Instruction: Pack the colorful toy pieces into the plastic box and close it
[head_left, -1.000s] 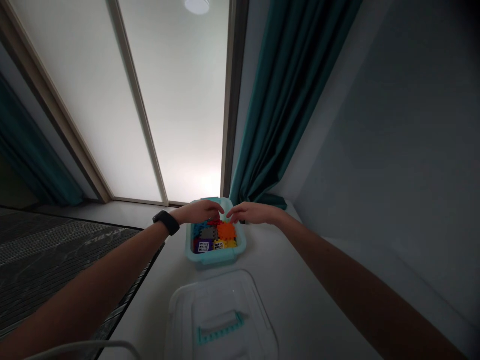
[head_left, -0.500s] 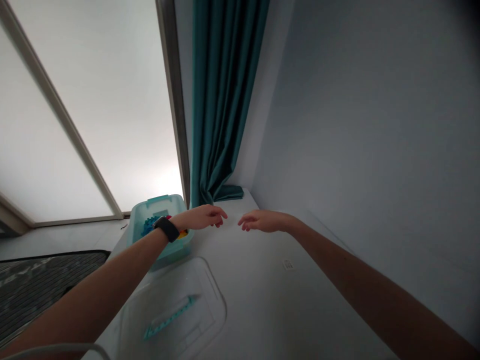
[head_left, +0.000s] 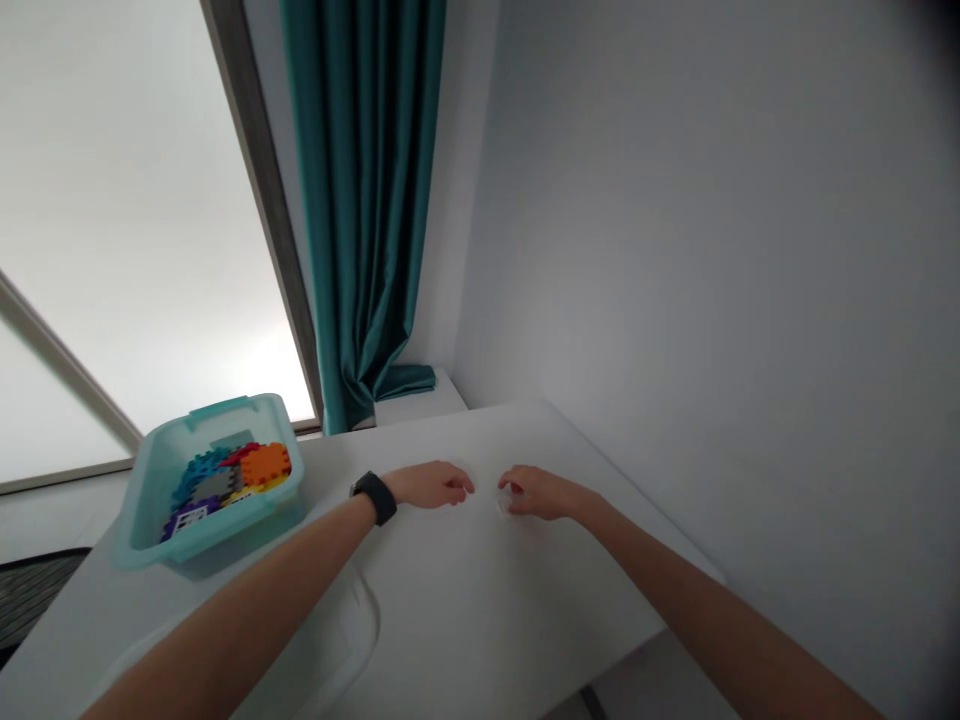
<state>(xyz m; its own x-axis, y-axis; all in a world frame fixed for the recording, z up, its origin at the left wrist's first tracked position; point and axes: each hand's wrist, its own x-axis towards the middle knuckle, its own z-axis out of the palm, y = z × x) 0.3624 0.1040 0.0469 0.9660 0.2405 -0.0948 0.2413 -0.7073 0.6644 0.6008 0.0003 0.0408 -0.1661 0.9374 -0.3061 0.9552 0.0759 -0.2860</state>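
Note:
Over the middle of the white table (head_left: 442, 590), my left hand (head_left: 431, 484), with a black watch on its wrist, has its fingers loosely bent and apart, holding nothing. Facing it across a small gap, my right hand (head_left: 541, 492) has thumb and fingers curled around a small pale, see-through thing (head_left: 505, 503) at the tabletop; its kind is too faint to tell. To the left stands a light teal plastic box (head_left: 289, 500) without its lid. Inside lie toothed plastic pieces, among them an orange one (head_left: 265, 463), a grey one (head_left: 215, 485) and purple ones (head_left: 187, 518).
A clear lid (head_left: 352, 640) lies on the table, partly hidden under my left forearm. Behind the table hangs a teal curtain (head_left: 367, 200) beside a frosted sliding door (head_left: 150, 220). A pale wall (head_left: 675, 250) runs along the right side.
The view has swung to the right, so box and curtain sit farther left. My right hand has come down onto the small pale thing. My left hand stays near it, its fingers more bent.

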